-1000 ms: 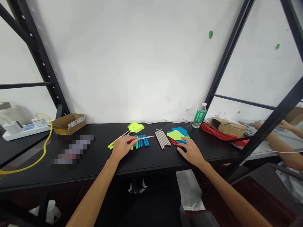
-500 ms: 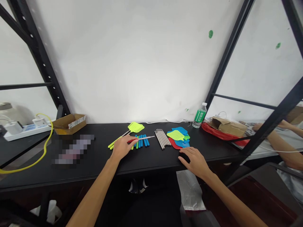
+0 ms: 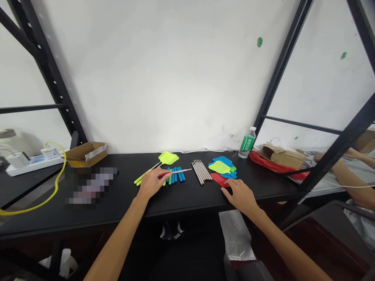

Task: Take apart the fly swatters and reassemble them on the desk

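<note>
My left hand (image 3: 151,182) is closed round a red handle with a thin metal rod (image 3: 179,171) sticking out to the right, held over a row of blue and green handles (image 3: 175,175). A finished yellow-green fly swatter (image 3: 164,160) lies just behind it. My right hand (image 3: 240,194) rests on the black table (image 3: 117,203) with its fingers spread, its fingertips on a red swatter head (image 3: 219,179) that lies pulled out from the pile of blue, green and yellow swatter heads (image 3: 222,166). A bundle of metal rods (image 3: 200,171) lies between the two hands.
A water bottle (image 3: 247,143) stands at the back right beside a torn cardboard piece on red plastic (image 3: 278,159). An open cardboard box (image 3: 84,153) sits at the back left, with a power strip and yellow cable (image 3: 55,179). Another person's arms (image 3: 348,171) work at the far right.
My right hand drew back towards the table's front edge, then came forward again onto the red swatter head, which now lies apart from the pile. My left hand has stayed put.
</note>
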`<state>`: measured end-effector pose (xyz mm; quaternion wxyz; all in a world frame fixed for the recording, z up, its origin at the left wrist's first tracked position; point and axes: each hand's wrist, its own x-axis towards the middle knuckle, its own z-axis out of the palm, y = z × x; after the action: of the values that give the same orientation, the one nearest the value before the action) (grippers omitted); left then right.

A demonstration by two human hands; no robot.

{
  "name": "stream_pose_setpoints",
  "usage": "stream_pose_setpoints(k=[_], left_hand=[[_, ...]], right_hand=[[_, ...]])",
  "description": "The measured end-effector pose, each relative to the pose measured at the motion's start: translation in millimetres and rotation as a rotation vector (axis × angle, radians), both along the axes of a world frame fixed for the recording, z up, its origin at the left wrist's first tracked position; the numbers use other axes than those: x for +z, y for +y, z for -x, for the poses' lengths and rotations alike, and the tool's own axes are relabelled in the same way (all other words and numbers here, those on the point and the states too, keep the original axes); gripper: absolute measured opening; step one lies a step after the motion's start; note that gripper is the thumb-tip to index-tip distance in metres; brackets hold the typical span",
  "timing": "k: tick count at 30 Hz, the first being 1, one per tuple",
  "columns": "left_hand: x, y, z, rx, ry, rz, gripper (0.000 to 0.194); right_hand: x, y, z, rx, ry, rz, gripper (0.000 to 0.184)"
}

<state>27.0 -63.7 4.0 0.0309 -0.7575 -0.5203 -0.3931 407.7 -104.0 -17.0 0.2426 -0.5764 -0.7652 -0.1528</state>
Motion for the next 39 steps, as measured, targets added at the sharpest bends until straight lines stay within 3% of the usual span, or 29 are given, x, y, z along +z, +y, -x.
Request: stream_pose_setpoints(k=[7,9,14,16,19,22,26,28,30,34,39], left_hand=[[-0.5,0.2,0.2,-0.007,-0.003,0.001,0.040],[-0.6,0.3,0.1,-0.007,-0.002,0.000,0.041],[-1.5,0.0,-0.1,-0.007,0.006,-0.015,0.041],[-1.6,-0.5,-0.3,0.017,0.013,-0.015,0.040],[-0.8,-2.1,-0.9,0.091,0.034,-0.006,0.036],[1.3,-3.7,-1.5,0.166,0.100,0.006,0.031],[3.9,-5.2,-2.8,0.179,0.176,-0.008,0.027],[4.1,-5.9,-4.0,0.152,0.174,-0.030,0.026],[3.4,-6.5,-5.4,0.111,0.168,-0.054,0.029],[0.1,-6.3,-7.0,0.034,0.203,-0.063,0.034],[-1.8,-5.3,-7.5,0.039,0.242,-0.061,0.041]], right_hand=[[0.7,-26.6,-8.1,0.036,-0.127,-0.024,0.049],[1.9,-33.4,-12.5,0.043,-0.152,0.007,0.043],[13.7,-45.1,-18.8,0.000,-0.135,0.090,0.007],[24.1,-45.8,-19.8,-0.034,-0.077,0.069,0.007],[45.6,-38.6,-20.0,-0.067,0.099,-0.083,0.013],[67.9,-20.5,-13.4,0.041,0.386,-0.187,0.019],[81.2,11.4,16.1,0.211,1.049,-0.038,0.026],[76.7,25.0,37.2,0.303,1.376,0.088,0.025],[65.7,34.4,58.0,0.333,1.568,0.226,0.023],[38.6,41.3,88.1,0.372,1.646,0.520,0.020],[23.7,43.9,104.8,0.410,1.754,0.543,0.022]])
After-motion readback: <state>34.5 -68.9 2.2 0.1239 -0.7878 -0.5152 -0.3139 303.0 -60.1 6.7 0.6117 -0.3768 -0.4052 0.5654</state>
